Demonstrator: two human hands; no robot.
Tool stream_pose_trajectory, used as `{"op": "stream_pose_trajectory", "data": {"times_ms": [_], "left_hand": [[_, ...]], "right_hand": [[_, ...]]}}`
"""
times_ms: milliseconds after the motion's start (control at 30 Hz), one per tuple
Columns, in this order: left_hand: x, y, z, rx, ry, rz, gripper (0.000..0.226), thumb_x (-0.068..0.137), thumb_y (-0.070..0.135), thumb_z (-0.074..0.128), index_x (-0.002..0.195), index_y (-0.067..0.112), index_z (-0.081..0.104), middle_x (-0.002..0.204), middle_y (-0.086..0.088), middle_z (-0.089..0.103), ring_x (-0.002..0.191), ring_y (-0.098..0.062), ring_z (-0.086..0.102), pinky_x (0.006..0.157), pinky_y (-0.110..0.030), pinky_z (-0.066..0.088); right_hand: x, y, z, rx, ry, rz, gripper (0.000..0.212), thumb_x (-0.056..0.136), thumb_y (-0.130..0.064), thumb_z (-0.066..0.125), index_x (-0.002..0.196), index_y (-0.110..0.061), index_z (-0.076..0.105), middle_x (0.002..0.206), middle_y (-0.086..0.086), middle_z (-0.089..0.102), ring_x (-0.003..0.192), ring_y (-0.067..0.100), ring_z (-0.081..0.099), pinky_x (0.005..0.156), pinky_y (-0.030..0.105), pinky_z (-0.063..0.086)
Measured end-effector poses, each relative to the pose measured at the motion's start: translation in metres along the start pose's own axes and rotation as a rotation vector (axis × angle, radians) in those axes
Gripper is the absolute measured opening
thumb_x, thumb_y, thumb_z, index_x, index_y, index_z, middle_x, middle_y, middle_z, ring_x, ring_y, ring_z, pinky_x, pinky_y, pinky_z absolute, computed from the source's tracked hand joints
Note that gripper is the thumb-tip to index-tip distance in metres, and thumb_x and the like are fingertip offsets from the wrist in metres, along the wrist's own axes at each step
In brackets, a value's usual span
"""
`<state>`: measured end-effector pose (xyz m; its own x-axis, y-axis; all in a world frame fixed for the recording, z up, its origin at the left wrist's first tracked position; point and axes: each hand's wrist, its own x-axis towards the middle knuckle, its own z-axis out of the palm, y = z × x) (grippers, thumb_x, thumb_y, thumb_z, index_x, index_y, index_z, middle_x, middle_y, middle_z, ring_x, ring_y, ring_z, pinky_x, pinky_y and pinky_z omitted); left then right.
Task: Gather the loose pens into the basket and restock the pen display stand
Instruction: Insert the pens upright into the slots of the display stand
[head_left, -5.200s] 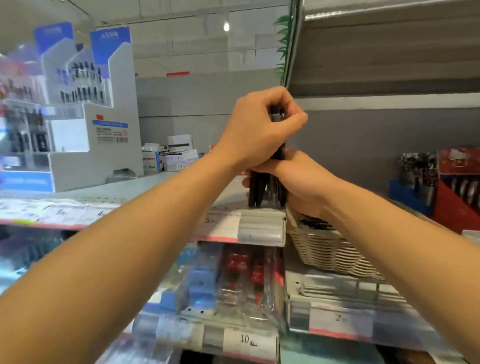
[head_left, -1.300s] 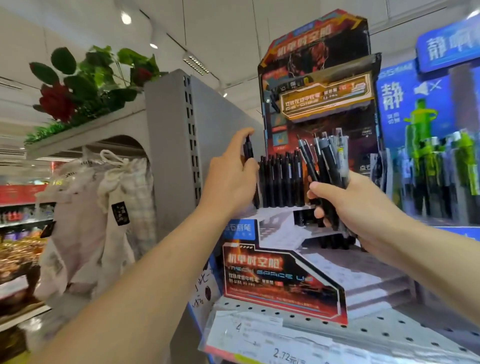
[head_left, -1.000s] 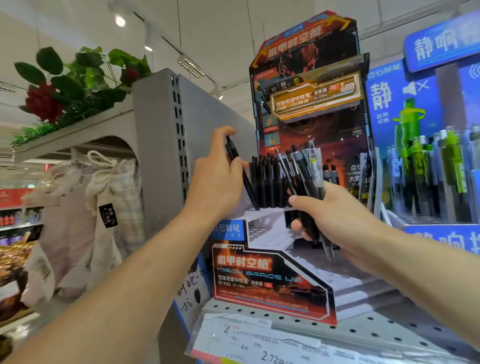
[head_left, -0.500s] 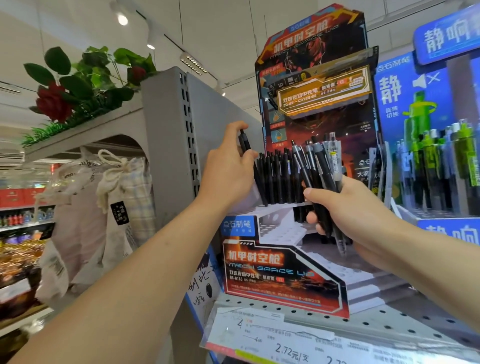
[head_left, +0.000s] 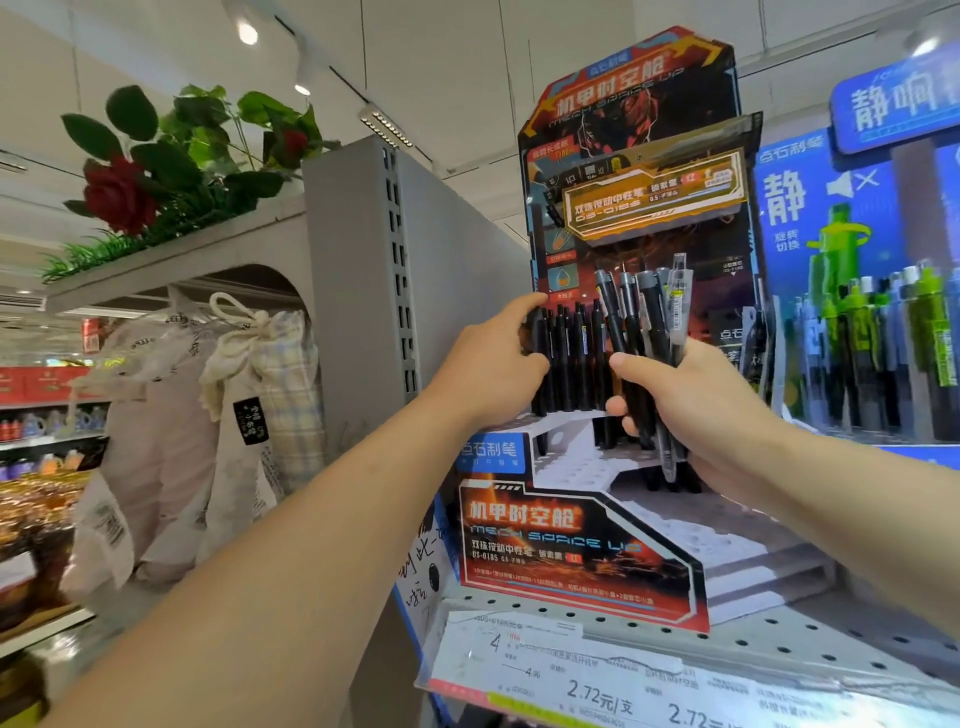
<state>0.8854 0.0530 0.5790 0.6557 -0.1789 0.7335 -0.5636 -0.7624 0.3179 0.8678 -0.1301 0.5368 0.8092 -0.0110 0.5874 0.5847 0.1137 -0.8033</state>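
Right hand (head_left: 691, 410) fist grips pen bundle (head_left: 644, 332); left hand (head_left: 493, 374), at its 9 o'clock, fingers curled onto stand's (head_left: 571, 545) row of pens (head_left: 569, 358).

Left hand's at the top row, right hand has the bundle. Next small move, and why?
Probably the left hand lets go of the black pens standing in the top row and draws one pen from the bundle of dark and clear pens gripped by the right hand: the stepped white tiers of the cardboard pen display stand still show empty holes.
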Motion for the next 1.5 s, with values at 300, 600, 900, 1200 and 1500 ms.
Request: {"op": "stream_pose_trajectory", "data": {"times_ms": [300,600,900,1200,1500], "left_hand": [[-0.001,-0.002,0.003,0.066,0.034,0.015,0.067,0.096,0.024,0.059,0.153,0.039,0.028,0.087,0.025,0.052,0.074,0.004,0.054,0.062,-0.008,0.035],[-0.008,0.018,-0.006,-0.285,0.198,0.064,0.017,0.1,0.034,0.058,0.117,0.033,0.061,0.086,0.013,0.066,0.07,0.002,0.064,0.066,-0.012,0.048],[0.006,0.041,-0.01,-0.599,0.441,-0.083,0.044,0.1,0.013,0.058,0.14,0.027,0.047,0.108,-0.004,0.07,0.087,-0.012,0.072,0.07,-0.028,0.061],[0.002,0.023,0.0,-0.258,0.431,0.01,0.023,0.098,0.022,0.062,0.107,0.04,0.051,0.09,0.011,0.067,0.077,-0.008,0.068,0.076,-0.039,0.062],[-0.001,0.025,0.0,-0.119,0.452,0.109,0.034,0.104,0.023,0.053,0.137,0.03,0.057,0.094,0.006,0.071,0.079,-0.004,0.065,0.061,-0.002,0.046]], "right_hand": [[0.0,0.018,0.009,0.07,-0.016,-0.013,0.015,0.098,-0.018,0.066,0.113,-0.018,0.064,0.101,0.004,0.075,0.074,0.019,0.078,0.054,0.022,0.056],[-0.003,0.017,0.008,-0.002,-0.132,-0.053,0.012,0.095,-0.012,0.069,0.103,-0.022,0.069,0.078,0.007,0.078,0.071,0.02,0.077,0.052,0.028,0.055],[0.001,0.007,0.001,0.149,0.119,-0.068,0.01,0.096,-0.005,0.064,0.096,-0.015,0.067,0.082,0.008,0.074,0.07,0.023,0.077,0.057,0.034,0.063],[0.002,0.006,-0.005,0.069,0.107,-0.082,0.007,0.1,-0.01,0.059,0.098,-0.014,0.065,0.056,-0.005,0.058,0.044,0.012,0.052,0.043,0.024,0.045],[0.0,0.009,-0.002,0.029,0.059,-0.059,0.008,0.1,-0.011,0.06,0.102,-0.013,0.067,0.067,0.002,0.059,0.048,0.015,0.054,0.047,0.026,0.046]]}}
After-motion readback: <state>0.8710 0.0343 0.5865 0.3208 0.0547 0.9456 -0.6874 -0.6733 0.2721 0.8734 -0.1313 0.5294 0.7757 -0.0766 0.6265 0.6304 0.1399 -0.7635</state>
